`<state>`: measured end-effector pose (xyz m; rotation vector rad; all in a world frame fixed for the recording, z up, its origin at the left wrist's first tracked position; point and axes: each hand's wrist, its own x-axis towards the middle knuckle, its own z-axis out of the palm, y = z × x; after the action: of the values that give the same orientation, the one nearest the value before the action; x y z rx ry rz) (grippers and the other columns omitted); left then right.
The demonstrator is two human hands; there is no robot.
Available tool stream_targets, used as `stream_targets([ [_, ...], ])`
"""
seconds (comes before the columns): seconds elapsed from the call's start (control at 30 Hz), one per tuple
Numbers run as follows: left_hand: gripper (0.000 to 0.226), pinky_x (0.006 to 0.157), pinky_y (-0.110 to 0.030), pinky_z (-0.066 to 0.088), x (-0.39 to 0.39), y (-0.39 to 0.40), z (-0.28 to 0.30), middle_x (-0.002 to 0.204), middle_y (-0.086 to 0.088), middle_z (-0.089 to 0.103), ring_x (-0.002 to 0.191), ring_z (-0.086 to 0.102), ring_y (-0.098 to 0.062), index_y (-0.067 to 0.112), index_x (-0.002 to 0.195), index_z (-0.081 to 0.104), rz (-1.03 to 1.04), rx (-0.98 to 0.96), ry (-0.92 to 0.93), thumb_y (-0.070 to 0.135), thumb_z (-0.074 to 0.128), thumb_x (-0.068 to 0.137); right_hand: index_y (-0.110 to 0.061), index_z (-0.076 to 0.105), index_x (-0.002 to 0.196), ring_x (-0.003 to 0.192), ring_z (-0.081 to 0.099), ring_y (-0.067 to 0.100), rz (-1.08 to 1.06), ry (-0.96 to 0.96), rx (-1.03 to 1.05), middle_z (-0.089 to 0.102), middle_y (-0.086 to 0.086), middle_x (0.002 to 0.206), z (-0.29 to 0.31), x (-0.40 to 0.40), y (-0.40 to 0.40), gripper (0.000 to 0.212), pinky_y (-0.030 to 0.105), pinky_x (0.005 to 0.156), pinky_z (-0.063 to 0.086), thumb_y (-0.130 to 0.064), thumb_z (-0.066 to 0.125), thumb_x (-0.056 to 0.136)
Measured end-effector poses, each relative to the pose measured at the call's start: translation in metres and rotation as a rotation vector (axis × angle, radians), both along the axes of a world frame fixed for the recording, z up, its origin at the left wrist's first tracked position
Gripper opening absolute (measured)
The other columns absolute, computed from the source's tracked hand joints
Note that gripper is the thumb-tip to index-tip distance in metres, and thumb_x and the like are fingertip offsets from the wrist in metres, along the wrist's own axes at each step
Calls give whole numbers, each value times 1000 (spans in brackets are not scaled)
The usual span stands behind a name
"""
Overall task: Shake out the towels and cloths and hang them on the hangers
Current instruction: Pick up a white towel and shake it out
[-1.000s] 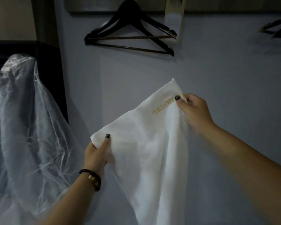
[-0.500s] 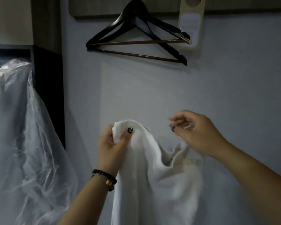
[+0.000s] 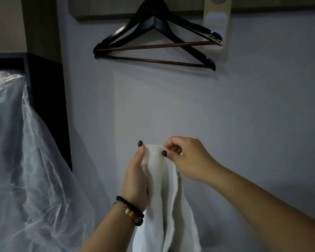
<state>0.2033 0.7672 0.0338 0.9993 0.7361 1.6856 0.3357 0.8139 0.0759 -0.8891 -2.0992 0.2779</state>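
A pale grey wall fills most of the view, with a wooden rail fixed along its top edge. To the left, a large sheet of clear plastic wrap drapes over something bulky, in front of a dark panel. Two dark wooden hangers hang overlapped from the rail, bare, with a cream door-hanger card dangling just behind their right ends. Below them, well apart from the hangers, a white towel is gathered into a narrow fold and hangs straight down past the bottom of the view. The left hand grips the towel's upper part, thumb pressed up along the cloth. The right hand pinches the towel's top edge between thumb and curled fingers, just beside the left thumb. Both grips are closed on the cloth. Beaded bracelets circle the left wrist, and the nails are painted dark.
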Motion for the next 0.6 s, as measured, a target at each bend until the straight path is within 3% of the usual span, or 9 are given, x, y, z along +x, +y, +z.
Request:
stream_targets([
  [0.07,55,65,-33,59,-3,-2,-4,89,-22,72,73,71,-28,-1,93,72,-3,-37,-104,43,39,97,-21,67,89,63,53,5,14,12,-42,63,-13,79,-7,-7,0,7,13,61,42,-27,63,91],
  [0.17,51,61,-31,55,-10,-4,-8,73,-15,70,63,68,-23,7,71,74,53,-44,-174,37,42,96,-22,65,88,70,55,17,105,89,-102,62,-10,77,-15,-20,-5,7,13,61,41,-30,66,89],
  [0.3,37,45,-19,49,-15,-6,-14,53,-5,59,48,59,-14,5,62,59,99,-28,-190,16,39,92,-22,62,83,66,49,2,231,203,-131,57,-13,73,-29,-30,-12,11,11,60,36,-29,70,85],
  [0.47,20,59,-29,48,-17,-9,-23,75,-13,56,66,58,-20,0,88,63,16,-71,-155,12,48,84,-19,58,79,69,50,3,181,192,-28,55,-12,76,-40,-22,-11,13,12,64,37,-17,65,90],
  [0.6,48,83,-39,44,-24,-11,-27,108,-19,53,95,52,-32,-13,116,55,-91,-118,-70,22,59,83,-18,59,79,71,55,7,230,272,-100,60,-11,74,-48,-7,-9,13,21,67,45,-16,65,90],
])
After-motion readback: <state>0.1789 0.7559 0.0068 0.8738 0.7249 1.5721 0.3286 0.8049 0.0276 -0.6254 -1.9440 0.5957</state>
